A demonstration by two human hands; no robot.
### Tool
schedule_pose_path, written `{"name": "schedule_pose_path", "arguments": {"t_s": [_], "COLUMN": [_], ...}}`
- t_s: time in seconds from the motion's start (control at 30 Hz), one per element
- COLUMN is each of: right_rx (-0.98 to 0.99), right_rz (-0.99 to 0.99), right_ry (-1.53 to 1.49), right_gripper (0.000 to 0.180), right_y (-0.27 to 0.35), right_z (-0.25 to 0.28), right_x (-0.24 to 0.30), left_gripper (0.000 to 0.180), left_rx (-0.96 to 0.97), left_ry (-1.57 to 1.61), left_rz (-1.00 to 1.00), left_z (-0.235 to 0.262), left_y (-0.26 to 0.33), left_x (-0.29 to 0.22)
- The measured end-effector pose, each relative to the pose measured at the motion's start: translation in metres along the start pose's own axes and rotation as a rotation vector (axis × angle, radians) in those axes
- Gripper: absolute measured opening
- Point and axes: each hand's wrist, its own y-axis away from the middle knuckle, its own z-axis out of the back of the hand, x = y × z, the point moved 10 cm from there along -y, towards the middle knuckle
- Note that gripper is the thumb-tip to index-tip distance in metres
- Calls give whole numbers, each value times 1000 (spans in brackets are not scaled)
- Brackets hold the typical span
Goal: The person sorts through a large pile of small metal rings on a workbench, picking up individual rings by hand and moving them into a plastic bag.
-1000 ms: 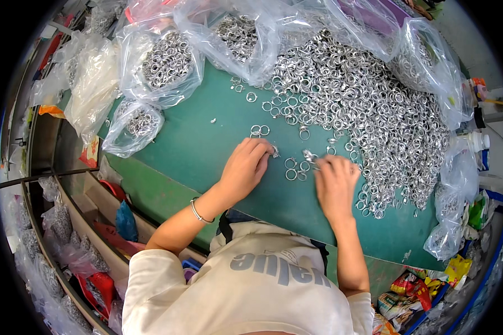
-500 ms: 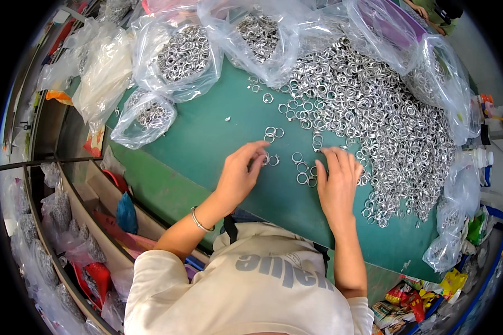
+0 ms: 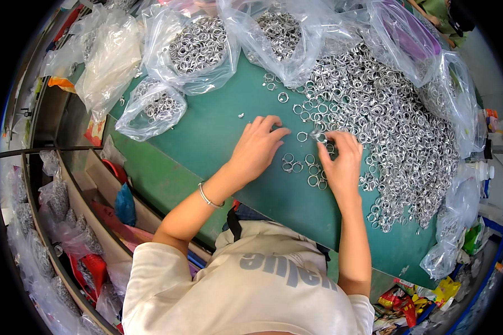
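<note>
Over the green tabletop (image 3: 218, 123), my left hand (image 3: 259, 146) hovers with curved fingers apart, and no ring shows in it. To its right, my right hand (image 3: 342, 159) pinches a silvery metal ring (image 3: 318, 135) between thumb and forefinger; this ring is slightly blurred, and whether more than one is held I cannot tell. A single ring (image 3: 302, 137) lies between the hands. Closer to me are a small group of loose rings (image 3: 288, 162) and another group (image 3: 313, 170) beside my right thumb. A big heap of rings (image 3: 397, 134) spreads right of my right hand.
Clear plastic bags of rings stand along the back, including a large bag (image 3: 198, 47), another bag (image 3: 279, 36) and a small bag (image 3: 159, 109). A divided shelf (image 3: 89, 195) with bagged parts stands at left. Colourful packets (image 3: 408, 301) lie at lower right. Another person (image 3: 444, 17) is partly visible.
The view has shifted a little. The rings near my left fingertips are no longer in their cluster. My right hand now pinches a ring, and my left hand has lifted off the lower group.
</note>
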Motion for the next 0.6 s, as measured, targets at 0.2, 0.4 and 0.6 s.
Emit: {"name": "schedule_pose_path", "arguments": {"t_s": [0.2, 0.4, 0.6], "right_rx": [-44, -45, -21], "right_rz": [-161, -229, -271], "right_ry": [61, -53, 5], "right_gripper": [24, 25, 22], "right_y": [21, 37, 52], "right_z": [24, 39, 58], "right_x": [-23, -28, -39], "left_gripper": [22, 24, 22], "left_rx": [19, 256, 315], "left_ry": [196, 171, 451], "left_rz": [-36, 2, 126], "left_z": [-6, -20, -28], "left_y": [-3, 24, 25], "left_x": [4, -16, -14]}}
